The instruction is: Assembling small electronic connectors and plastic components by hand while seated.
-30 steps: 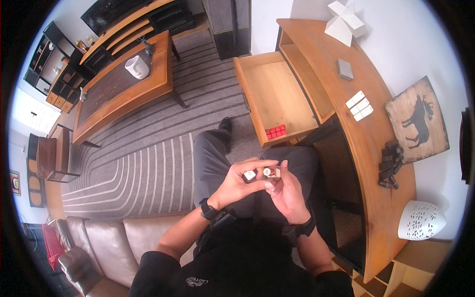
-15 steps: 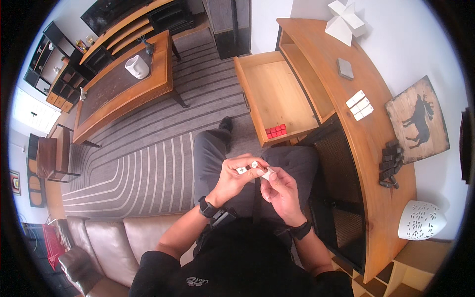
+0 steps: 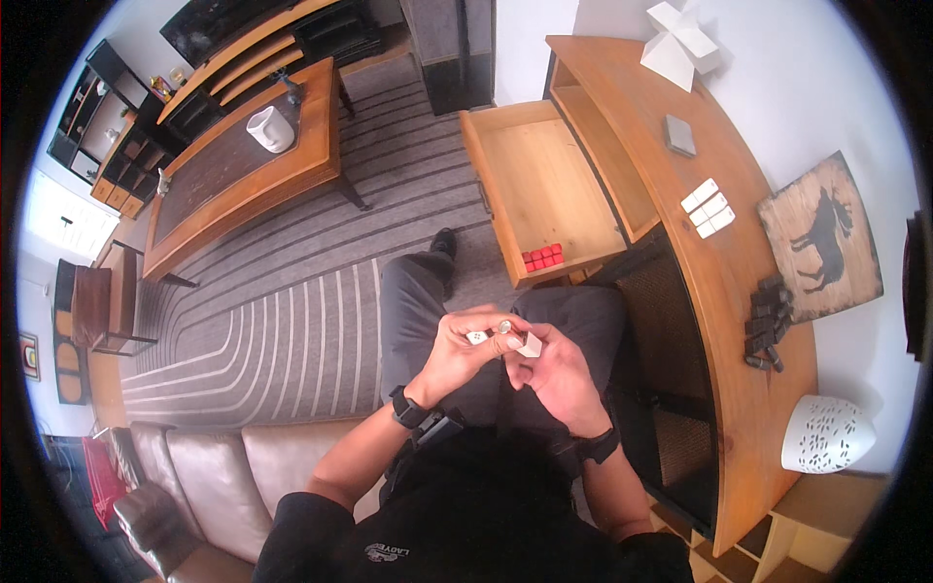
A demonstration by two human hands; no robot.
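Both hands meet above my lap. My left hand [image 3: 466, 345] is closed around a small tube [image 3: 504, 328], whose round, shiny end points up. A white piece with dark dots [image 3: 476, 337] also shows between its fingers; I cannot tell whether it is a separate box. Pinched in the fingers of my right hand [image 3: 559, 379] is a small white box [image 3: 530, 345], right beside the tube. Whether tube and box touch is too small to tell. Part of the right fingers is hidden behind the box.
An open drawer [image 3: 544, 185] at the right holds several red blocks [image 3: 542, 257]. On the desk [image 3: 680, 185] lie several white boxes [image 3: 708, 208], a grey square block [image 3: 679, 136], a pile of dark tubes [image 3: 768, 316] and a white perforated lamp [image 3: 828, 433].
The white box in my right hand has tilted, so that a squarish face now shows. My right hand has turned slightly, and the tube's end looks shiny instead of white.
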